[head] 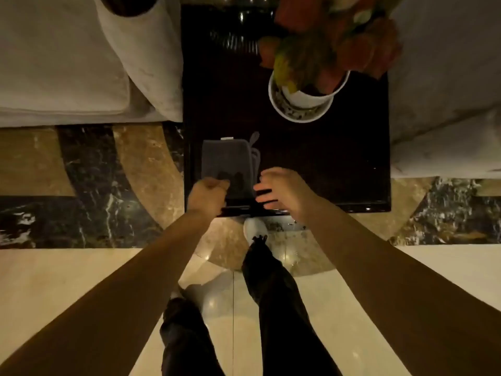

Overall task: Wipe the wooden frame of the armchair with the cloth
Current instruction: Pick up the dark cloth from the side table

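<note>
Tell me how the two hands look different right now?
The left hand is curled into a fist at the near edge of the grey cloth; the right hand is open with fingers spread, beside the cloth. Both reach over the dark table.

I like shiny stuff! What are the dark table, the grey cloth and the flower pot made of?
The table looks like dark lacquered wood or glass: it mirrors lights. The cloth looks like soft matte fabric, perhaps microfibre, folded with stitched edges. The pot seems white glazed ceramic, smooth-rimmed.

Matt grey cloth [229, 164] on glossy dark table [311, 164]
</note>
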A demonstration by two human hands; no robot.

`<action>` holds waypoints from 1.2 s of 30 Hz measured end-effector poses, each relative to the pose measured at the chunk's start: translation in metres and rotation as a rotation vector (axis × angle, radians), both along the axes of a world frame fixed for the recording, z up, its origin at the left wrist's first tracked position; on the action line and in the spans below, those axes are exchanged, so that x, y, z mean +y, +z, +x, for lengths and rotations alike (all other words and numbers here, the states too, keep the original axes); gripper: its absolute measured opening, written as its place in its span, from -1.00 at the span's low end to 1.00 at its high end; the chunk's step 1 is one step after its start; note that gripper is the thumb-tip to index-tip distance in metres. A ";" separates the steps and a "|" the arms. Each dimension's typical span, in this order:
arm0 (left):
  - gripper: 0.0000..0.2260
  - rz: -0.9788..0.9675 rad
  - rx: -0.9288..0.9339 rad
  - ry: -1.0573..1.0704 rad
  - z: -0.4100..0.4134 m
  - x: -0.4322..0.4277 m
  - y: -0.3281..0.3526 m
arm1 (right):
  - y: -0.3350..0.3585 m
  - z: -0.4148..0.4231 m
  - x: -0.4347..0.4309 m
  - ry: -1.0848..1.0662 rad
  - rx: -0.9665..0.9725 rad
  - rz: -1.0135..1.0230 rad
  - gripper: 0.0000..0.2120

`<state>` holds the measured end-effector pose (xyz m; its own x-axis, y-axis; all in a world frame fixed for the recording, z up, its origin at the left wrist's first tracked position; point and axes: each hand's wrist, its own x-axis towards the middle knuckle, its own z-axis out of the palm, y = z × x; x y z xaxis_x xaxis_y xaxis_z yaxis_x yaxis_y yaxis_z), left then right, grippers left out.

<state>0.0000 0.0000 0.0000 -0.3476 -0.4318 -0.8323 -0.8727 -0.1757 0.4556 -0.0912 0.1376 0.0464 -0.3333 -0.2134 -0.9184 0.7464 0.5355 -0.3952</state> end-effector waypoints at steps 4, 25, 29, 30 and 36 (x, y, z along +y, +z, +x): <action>-0.68 -0.292 0.026 -0.017 -0.015 -0.027 -0.071 | -0.087 -0.016 -0.038 0.010 0.250 0.190 -0.55; -0.87 -0.140 0.411 0.335 -0.077 -0.168 0.144 | 0.086 -0.097 -0.166 0.212 0.565 -0.108 -0.86; -0.85 -0.182 0.548 0.370 -0.123 -0.233 0.174 | 0.126 -0.144 -0.235 0.191 0.736 -0.162 -0.83; -0.84 -0.187 0.558 0.368 -0.136 -0.246 0.175 | 0.126 -0.154 -0.248 0.192 0.776 -0.154 -0.81; -0.45 -0.344 0.439 0.020 -0.195 -0.296 0.108 | 0.063 -0.173 -0.313 0.323 1.025 0.185 -0.39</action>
